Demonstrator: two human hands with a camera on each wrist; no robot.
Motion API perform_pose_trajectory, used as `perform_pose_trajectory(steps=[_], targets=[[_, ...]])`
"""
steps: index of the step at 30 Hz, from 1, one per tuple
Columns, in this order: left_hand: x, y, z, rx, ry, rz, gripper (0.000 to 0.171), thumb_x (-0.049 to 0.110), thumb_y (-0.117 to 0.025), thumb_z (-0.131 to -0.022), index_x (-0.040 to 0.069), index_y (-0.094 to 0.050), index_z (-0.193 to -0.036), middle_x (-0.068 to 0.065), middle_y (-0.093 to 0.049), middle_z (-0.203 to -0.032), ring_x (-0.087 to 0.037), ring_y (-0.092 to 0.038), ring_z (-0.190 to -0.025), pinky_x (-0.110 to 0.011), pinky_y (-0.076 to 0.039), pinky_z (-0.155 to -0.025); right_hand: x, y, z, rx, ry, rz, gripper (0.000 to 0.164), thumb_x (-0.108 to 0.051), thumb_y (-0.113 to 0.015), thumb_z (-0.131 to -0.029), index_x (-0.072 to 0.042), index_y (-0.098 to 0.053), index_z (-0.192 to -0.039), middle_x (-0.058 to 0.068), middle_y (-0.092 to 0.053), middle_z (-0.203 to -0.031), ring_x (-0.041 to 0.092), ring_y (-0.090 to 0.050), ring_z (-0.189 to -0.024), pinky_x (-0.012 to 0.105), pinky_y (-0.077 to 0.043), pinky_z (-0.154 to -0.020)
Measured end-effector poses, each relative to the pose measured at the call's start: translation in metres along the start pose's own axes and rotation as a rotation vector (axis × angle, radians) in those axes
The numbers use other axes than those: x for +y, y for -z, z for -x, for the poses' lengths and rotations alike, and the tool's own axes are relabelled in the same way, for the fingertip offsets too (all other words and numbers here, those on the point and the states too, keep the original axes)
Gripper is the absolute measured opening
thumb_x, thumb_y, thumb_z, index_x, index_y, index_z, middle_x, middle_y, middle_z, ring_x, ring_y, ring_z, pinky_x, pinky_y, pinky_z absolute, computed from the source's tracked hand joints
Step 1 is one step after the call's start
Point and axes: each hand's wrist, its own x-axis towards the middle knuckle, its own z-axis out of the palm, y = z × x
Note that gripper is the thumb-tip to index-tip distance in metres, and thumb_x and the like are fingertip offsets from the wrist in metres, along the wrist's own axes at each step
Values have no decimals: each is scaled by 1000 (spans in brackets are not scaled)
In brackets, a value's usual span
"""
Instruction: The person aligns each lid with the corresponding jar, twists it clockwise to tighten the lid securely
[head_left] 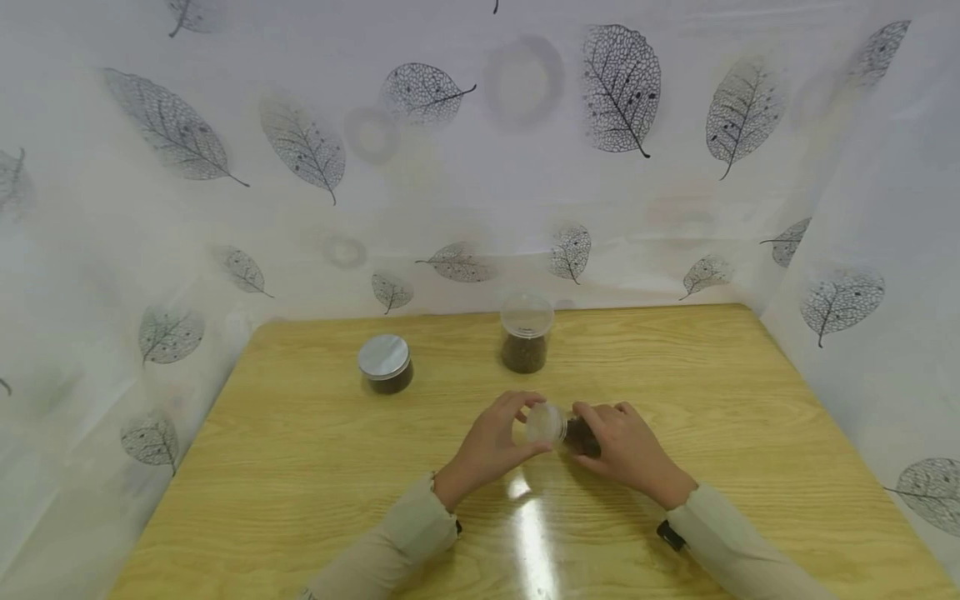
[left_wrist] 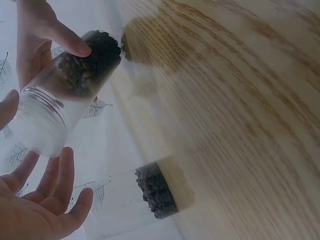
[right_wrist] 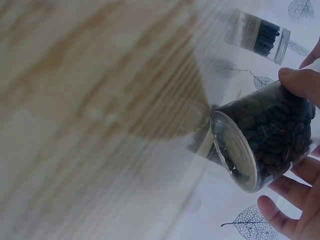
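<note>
A clear jar (head_left: 582, 437) part filled with dark brown beans (right_wrist: 272, 130) is tilted on its side, lid end to the left. My right hand (head_left: 626, 446) grips the body round the bean-filled end, thumb on one side and fingers on the other. Thumb and fingers of my left hand (head_left: 497, 440) curve round the translucent lid (left_wrist: 40, 130) at the opposite end. Ridged rings show at the jar's neck, just below this lid. In the left wrist view, the beans are gathered toward the base, which is close to the tabletop.
Behind the hands stands another clear jar (head_left: 525, 352) with dark contents in its lower part. To its left, a shorter jar (head_left: 390, 383) has a silver lid (head_left: 384, 357). A leaf-patterned sheet (head_left: 465, 192) hangs around the wooden table (head_left: 300, 467).
</note>
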Motion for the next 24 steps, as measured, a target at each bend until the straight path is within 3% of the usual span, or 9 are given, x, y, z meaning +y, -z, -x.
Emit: perform_pose_trajectory(steps=[14,19,24], targets=[[4,1,-5,-5,-30,-15,56,28,-79,-74,12,-54,-122,-4,-59,-115,-16,-61,-94,-24,-52,-78,0,-2,0,24,8,-5,76,-44,-85,-59,-6,-53,-116,6,-69,-89,20,-66,-78,38,-49,-67],[-3,-1,-7,7,-114,13,55,23,-81,-72,11,-56,-120,-4,-60,-116,-17,-60,-98,-33,-54,-83,1,-2,1,24,9,-18,75,-42,-86,-59,-6,-53,-116,7,-69,-92,21,-66,-80,38,-50,-68],[-7,-2,-9,11,-182,12,54,20,-82,-72,12,-56,-118,-3,-60,-117,-16,-59,-102,-33,-54,-86,2,-2,1,12,3,-23,74,-42,-85,-60,-7,-52,-117,7,-69,-91,21,-66,-81,39,-50,-68]])
